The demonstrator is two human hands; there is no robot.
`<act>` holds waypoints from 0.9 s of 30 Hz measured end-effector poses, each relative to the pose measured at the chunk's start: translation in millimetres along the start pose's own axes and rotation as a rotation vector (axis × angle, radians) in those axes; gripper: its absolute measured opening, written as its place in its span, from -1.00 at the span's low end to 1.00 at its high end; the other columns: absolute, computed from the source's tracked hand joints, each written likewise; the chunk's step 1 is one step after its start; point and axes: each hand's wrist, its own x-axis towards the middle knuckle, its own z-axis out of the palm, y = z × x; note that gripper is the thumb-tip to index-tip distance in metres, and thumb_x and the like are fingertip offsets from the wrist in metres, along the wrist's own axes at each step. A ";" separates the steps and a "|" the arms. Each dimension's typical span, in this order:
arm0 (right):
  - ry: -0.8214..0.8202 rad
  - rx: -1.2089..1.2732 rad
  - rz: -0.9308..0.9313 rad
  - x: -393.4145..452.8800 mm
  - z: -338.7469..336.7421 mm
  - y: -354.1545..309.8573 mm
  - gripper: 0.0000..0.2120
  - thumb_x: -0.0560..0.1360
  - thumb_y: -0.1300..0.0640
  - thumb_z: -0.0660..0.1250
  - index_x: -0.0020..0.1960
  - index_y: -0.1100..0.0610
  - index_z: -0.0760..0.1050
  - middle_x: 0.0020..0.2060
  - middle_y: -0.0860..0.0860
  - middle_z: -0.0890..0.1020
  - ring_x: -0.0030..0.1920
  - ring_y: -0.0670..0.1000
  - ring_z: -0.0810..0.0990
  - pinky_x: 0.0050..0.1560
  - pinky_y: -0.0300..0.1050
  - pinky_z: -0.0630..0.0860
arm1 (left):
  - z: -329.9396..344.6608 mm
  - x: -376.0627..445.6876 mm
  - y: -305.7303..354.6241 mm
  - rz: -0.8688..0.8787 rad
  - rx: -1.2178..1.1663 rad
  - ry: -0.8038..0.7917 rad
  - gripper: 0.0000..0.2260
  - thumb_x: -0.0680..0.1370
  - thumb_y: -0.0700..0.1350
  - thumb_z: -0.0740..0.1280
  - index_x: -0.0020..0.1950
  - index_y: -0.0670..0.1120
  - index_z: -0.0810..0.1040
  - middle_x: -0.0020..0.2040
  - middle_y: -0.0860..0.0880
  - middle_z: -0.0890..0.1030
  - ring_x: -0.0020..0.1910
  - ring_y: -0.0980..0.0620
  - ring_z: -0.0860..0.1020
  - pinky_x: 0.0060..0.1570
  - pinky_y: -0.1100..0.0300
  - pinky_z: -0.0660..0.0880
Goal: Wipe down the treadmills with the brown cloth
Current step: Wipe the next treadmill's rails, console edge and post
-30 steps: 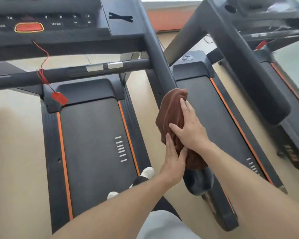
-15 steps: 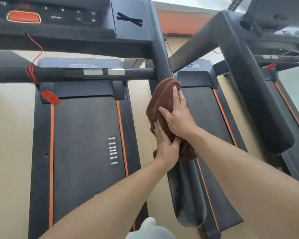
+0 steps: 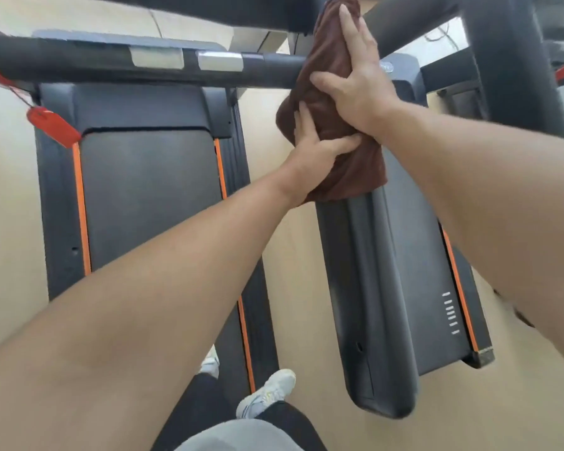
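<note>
Right hand (image 3: 358,79): fingers (image 3: 350,30) straight and together, laid flat along the upper part of the brown cloth (image 3: 334,125), thumb spread out to the left across the fabric. They press the cloth, not curled round it.

Left hand (image 3: 316,151): lower down, at the cloth's left side. Fingers extended upward along the fabric, thumb pushed across toward the right under the right wrist. Pressing with the palm; the fingertips lie against the cloth edge.

Brown cloth: wrapped over the sloping dark side arm (image 3: 368,288) of the near treadmill (image 3: 144,190), just where the arm meets the horizontal front handlebar (image 3: 111,65). The cloth's top edge reaches the frame's upper border; its lower hem hangs just below the left wrist. The bare arm continues down toward the viewer and ends in a rounded tip.

Handlebar: two silvery sensor plates (image 3: 189,58) side by side. A red cord wound round the bar's left end, a red clip tag (image 3: 52,125) dangling below it.

Near treadmill deck: dark belt with orange stripes on both edges. A second treadmill (image 3: 437,255) lies to the right, partly behind the arm. Beige floor (image 3: 7,222) between and around.

Bottom of view: white sneakers (image 3: 267,392), dark trousers.
</note>
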 end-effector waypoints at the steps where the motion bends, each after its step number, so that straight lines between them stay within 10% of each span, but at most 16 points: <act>1: 0.008 0.009 0.000 -2.2 0.0 -1.6 -0.18 0.53 -0.05 0.34 0.66 -0.15 -0.02 0.65 0.00 0.00 0.60 0.01 0.15 0.49 -0.14 0.19 | -0.4 -7.4 3.2 0.026 0.002 0.000 0.26 0.24 0.23 0.59 0.62 0.20 -0.29 0.59 0.00 0.29 0.48 0.00 0.41 0.45 -0.05 0.39; 5: 0.027 0.008 0.059 -14.8 1.8 -5.2 -0.25 0.58 -0.11 0.28 0.66 -0.17 -0.02 0.64 -0.08 0.05 0.57 0.02 0.23 0.53 0.00 0.25 | 3.6 -39.0 9.0 0.084 0.093 0.094 -0.12 0.49 0.16 0.46 0.66 0.17 0.00 0.51 0.00 0.43 0.40 -0.02 0.47 0.42 0.01 0.43; 9: 0.032 0.097 0.152 -68.6 2.4 2.2 -0.28 0.60 -0.19 0.23 0.66 -0.17 -0.02 0.60 -0.05 0.21 0.50 0.05 0.33 0.51 0.10 0.28 | 5.1 -79.8 -2.5 0.041 0.100 0.065 -0.04 0.25 0.16 0.59 0.59 0.12 0.25 0.38 0.03 0.55 0.31 -0.01 0.57 0.28 -0.04 0.56; 14: -0.013 0.279 0.244 -166.4 4.7 36.1 -0.28 0.55 -0.32 0.23 0.62 -0.27 0.03 0.49 -0.07 0.41 0.41 0.05 0.46 0.45 0.10 0.37 | 33.4 -157.1 -43.8 0.056 0.149 -0.002 -0.03 0.34 -0.10 0.65 0.62 0.09 0.17 0.39 0.07 0.55 0.31 0.14 0.57 0.32 0.10 0.53; 19: 0.012 0.537 0.328 -267.8 9.4 66.8 -0.63 0.60 -0.20 0.30 0.36 -0.14 0.50 0.15 -0.23 0.63 0.17 -0.18 0.59 0.32 -0.09 0.45 | 84.4 -240.8 -94.6 0.078 0.277 0.207 -0.03 0.30 -0.05 0.65 0.60 0.15 0.22 0.49 0.12 0.39 0.45 0.14 0.41 0.45 0.08 0.40; 22: 0.083 0.652 0.391 -321.2 8.1 78.8 -0.87 0.60 -0.14 0.35 -0.01 -0.11 0.59 -0.09 -0.19 0.69 -0.10 -0.32 0.61 0.00 -0.26 0.48 | 106.3 -275.0 -107.7 0.076 0.374 0.339 -0.13 0.23 0.00 0.68 0.45 0.19 0.33 0.32 0.14 0.44 0.30 0.13 0.49 0.29 0.15 0.48; 27: 0.022 0.952 0.556 -395.0 2.8 117.3 -0.80 0.54 -0.01 0.47 0.08 0.08 0.64 -0.06 -0.04 0.75 0.03 -0.03 0.71 0.08 -0.07 0.61 | 149.2 -331.0 -123.7 -0.039 0.365 0.396 -0.09 0.28 -0.20 0.61 0.44 0.27 0.20 0.12 0.06 0.54 0.11 0.11 0.58 -0.05 0.38 0.47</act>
